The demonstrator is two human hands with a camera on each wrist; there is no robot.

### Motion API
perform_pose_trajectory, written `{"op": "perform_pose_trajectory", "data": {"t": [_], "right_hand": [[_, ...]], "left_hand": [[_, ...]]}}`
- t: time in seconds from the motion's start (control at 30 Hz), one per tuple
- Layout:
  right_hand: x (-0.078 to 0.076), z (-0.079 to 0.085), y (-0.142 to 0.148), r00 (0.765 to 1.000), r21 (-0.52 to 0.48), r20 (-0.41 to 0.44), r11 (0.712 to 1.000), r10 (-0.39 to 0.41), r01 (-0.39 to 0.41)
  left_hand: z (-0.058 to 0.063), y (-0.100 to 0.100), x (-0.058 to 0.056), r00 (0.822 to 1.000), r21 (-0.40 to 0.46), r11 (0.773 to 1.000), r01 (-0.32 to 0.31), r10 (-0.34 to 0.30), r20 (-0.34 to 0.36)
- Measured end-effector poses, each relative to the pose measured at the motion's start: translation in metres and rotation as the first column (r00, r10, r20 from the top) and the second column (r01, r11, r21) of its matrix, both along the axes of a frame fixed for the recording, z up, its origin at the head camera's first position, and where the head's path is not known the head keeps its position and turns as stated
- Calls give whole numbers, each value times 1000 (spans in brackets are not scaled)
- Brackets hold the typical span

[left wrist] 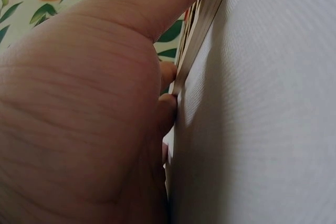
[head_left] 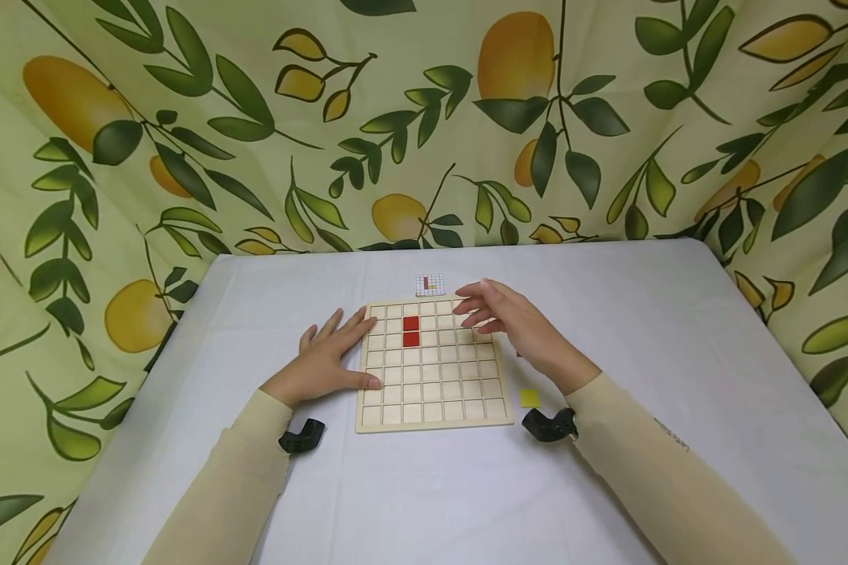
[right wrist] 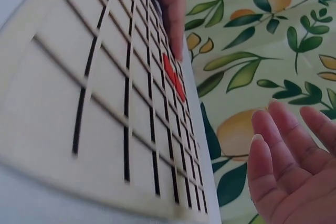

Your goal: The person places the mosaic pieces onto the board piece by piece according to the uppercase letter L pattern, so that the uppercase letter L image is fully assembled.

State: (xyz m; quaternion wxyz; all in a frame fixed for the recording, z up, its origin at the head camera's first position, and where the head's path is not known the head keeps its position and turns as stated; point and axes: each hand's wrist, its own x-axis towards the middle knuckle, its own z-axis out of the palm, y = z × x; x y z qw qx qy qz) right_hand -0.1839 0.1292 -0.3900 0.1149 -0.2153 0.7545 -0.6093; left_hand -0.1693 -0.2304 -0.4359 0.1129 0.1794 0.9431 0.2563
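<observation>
A square wooden grid board (head_left: 431,430) lies flat on the white table. Two red square tiles (head_left: 411,339) sit in its cells, one directly behind the other, toward the upper left. My left hand (head_left: 330,359) rests on the board's left edge, fingers spread, thumb on the lower left cells. Over the board's upper right part hovers my right hand (head_left: 503,318), fingers loosely bent with nothing between them. In the right wrist view those fingers (right wrist: 286,150) stand apart from the board. A yellow square tile (head_left: 529,398) lies on the cloth right of the board, near the right wrist.
A small printed grid card (head_left: 430,284) with red and yellow marks lies behind the board. Part of a dark red piece (head_left: 519,354) peeks out beside the right hand. White cloth (head_left: 424,494) covers the table, and a fruit-patterned curtain (head_left: 410,118) hangs behind it.
</observation>
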Motion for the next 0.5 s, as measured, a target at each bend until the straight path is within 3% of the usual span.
{"op": "perform_pose_trajectory", "data": {"t": [0.33, 0.5], "right_hand": [[5, -13, 41, 997, 13, 24, 998, -69, 68], [7, -22, 59, 992, 69, 30, 990, -121, 119]], "left_hand": [[-1, 0, 0, 1000, -4, 1000, -7, 7, 2], [-2, 0, 0, 1000, -1, 1000, -11, 11, 4]]}}
